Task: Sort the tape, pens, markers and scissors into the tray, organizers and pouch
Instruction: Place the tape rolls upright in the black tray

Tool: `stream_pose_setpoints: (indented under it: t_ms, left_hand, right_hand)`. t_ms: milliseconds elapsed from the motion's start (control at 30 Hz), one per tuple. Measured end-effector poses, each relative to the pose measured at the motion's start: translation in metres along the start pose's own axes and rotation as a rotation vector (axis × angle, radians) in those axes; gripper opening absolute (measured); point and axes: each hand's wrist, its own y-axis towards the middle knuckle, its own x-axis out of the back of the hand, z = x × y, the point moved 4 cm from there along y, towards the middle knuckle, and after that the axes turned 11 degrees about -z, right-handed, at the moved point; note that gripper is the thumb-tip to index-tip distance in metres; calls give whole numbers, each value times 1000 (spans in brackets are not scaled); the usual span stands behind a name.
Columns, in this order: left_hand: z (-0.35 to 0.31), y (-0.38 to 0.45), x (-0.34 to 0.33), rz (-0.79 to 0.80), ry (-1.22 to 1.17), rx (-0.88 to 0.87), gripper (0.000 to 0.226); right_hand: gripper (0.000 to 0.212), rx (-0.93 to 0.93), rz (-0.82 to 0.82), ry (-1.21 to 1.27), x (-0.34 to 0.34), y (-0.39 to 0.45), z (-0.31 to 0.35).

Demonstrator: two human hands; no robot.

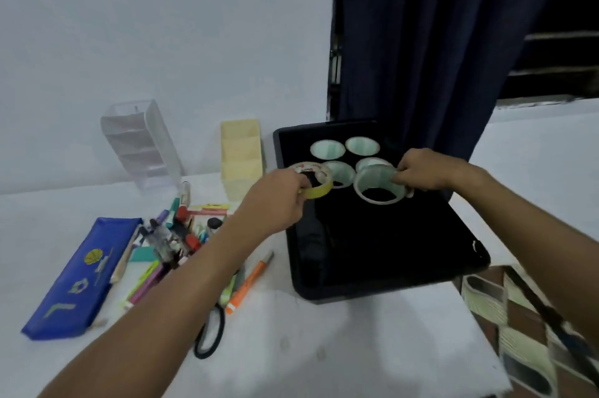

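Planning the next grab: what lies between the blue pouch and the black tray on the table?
In the head view, a jumbled pile of pens and markers, an orange marker and black-handled scissors lie between the blue pouch and black tray; the left forearm crosses above them.

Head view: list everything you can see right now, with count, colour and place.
Tray: one, black, right side of table.
Tape rolls lying in tray: four, pale, far end.
Yellow tape roll: one, held over the tray's left edge.
White tape roll: one, held over tray.
Clear organizer: one, against wall.
Cream organizer: one, beside tray.
Pouch: one, blue, left.
Pens and markers: a mixed-colour pile, count unclear.
Orange marker: one, near tray.
Scissors: one, black handles.
Left hand: grips yellow roll.
Right hand: pinches white roll.
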Motion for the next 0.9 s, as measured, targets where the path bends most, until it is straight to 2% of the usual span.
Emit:
stream_pose_setpoints:
  t_ms: [100,200,467,600,900]
  left_hand:
    - [-18,-1,-30,225,71,-72,24]
    - [-35,-5,-51,354,70,-155,21]
    - [-57,-6,-77,417,50,-247,15]
    - [-64,-6,-83,472,20,-270,17]
    - [-81,-8,-98,530,-9,-348,18]
  right_hand:
    - [25,-77,11,-75,-9,-6,-14]
    - [21,-136,9,-95,-22,-11,-17]
    - [13,-223,-74,-51,-41,-9,-29]
    - [3,-236,-174,-28,-48,-6,-31]
    - [11,-148,-276,-12,-51,-16,-40]
